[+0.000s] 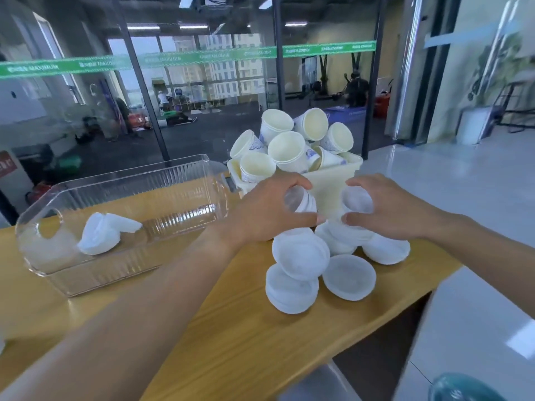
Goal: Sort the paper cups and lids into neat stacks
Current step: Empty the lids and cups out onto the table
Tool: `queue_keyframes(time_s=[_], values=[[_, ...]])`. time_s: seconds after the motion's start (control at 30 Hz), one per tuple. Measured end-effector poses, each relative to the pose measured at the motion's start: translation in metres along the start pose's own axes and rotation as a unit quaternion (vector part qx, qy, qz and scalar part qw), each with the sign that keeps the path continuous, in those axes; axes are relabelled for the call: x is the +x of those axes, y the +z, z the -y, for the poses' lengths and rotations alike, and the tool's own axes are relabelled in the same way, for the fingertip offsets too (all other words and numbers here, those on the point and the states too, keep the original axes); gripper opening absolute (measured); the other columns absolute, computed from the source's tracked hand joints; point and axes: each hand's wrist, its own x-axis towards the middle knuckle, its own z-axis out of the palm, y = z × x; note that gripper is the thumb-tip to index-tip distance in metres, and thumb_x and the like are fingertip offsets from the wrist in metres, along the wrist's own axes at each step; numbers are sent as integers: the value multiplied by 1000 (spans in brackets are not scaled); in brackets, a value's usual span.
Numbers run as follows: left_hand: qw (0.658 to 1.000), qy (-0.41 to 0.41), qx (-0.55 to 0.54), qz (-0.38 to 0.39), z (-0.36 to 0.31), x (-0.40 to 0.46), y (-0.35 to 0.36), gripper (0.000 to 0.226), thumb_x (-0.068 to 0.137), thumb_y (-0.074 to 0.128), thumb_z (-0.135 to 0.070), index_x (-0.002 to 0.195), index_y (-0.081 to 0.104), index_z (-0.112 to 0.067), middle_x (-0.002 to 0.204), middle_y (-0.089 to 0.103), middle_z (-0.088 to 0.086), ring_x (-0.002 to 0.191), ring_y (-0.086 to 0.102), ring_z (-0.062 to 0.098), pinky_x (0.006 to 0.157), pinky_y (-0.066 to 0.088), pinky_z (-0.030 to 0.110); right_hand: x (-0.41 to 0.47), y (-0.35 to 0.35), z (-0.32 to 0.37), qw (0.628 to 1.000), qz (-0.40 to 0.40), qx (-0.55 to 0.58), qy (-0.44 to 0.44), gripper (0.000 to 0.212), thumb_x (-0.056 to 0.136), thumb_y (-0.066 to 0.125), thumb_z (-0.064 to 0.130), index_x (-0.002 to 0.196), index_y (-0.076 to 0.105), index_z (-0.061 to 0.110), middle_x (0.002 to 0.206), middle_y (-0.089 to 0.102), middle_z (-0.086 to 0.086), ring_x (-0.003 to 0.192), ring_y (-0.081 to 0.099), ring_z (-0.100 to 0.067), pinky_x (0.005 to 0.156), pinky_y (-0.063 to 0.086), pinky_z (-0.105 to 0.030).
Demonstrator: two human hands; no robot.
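Left hand point(272, 209) curled round a short stack of lids point(302, 201), its axis tipped toward the right hand point(385, 206), whose fingers clasp a second lid bunch point(357, 201) (the two nearly touching, so joining them looks the likely next move). Loose lids point(318, 261) lie just below; cup-filled bin point(327, 183) stands directly behind; clear tray point(121, 198) well left

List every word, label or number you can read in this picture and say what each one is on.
Green band across the glass wall: white lettering, mirrored and blurred, not readable.
Red sign at the left edge: white characters, too blurred to read.
Paper cups in the cream bin: blue print, a pattern, no legible words.
White lids and clear tray: no text.
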Motion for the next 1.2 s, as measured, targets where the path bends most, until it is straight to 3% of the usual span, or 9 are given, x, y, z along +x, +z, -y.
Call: queue_keyframes(time_s=[0.1, 0.2, 0.37, 0.67, 0.93, 1.07, 1.2], values=[[999, 16, 40, 12, -1, 9, 18, 65, 80, 81, -59, 135, 56, -36, 139, 54, -17, 128, 49, 5, 104, 45, 29, 6, 5, -21, 999, 3, 25, 19, 92, 72, 69, 74, 152, 41, 36, 157, 38, 5, 144, 37, -20, 116, 39, -48], [996, 30, 88, 17, 3, 10, 31, 71, 82, 77, -63, 142, 49, -39, 147, 46, -20, 137, 41, 3, 103, 41, 30, 20, 17, -47, 998, 4, 65, 14, 89, 68, 61, 90, 145, 44, 49, 150, 46, 11, 139, 45, -16, 111, 44, -46], [995, 12, 98, 17, 17, 6, 35, 73, 83, 74, -64, 145, 46, -39, 148, 44, -21, 136, 40, 1, 105, 45, 36, 13, 24, -44, 997, 1, 71, 40, 74, 94, 61, 63, 155, 39, 28, 160, 39, 5, 146, 39, -18, 114, 34, -35], [996, 3, 92, 4, 30, -9, 26, 65, 89, 67, -64, 145, 42, -43, 148, 41, -24, 128, 51, 3, 105, 49, 45, 9, 38, -40, 995, -46, 89, 21, 67, 97, 44, 69, 151, 44, 30, 158, 43, 8, 146, 37, -14, 115, 32, -36], [995, -16, 92, -18, 40, -23, 18, 53, 95, 64, -54, 143, 47, -39, 140, 45, -22, 130, 45, 2, 106, 47, 43, 8, 35, -44, 994, -50, 91, 31, 71, 98, 40, 70, 154, 44, 25, 160, 42, 4, 147, 36, -17, 114, 30, -36], [996, -21, 89, -24, 44, -27, 17, 49, 96, 64, -52, 140, 51, -37, 127, 43, -27, 126, 47, 3, 104, 48, 43, 6, 33, -41, 992, -63, 108, 21, 60, 102, 43, 62, 149, 50, 24, 153, 49, 7, 140, 43, -14, 108, 34, -32], [995, -31, 81, -40, 49, -30, 13, 42, 96, 65, -46, 136, 54, -38, 125, 45, -29, 123, 48, 1, 102, 49, 41, 5, 32, -29, 985, -116, 121, -23, 39, 104, 49, 49, 130, 64, 24, 131, 63, 8, 124, 54, -11, 96, 39, -28]])
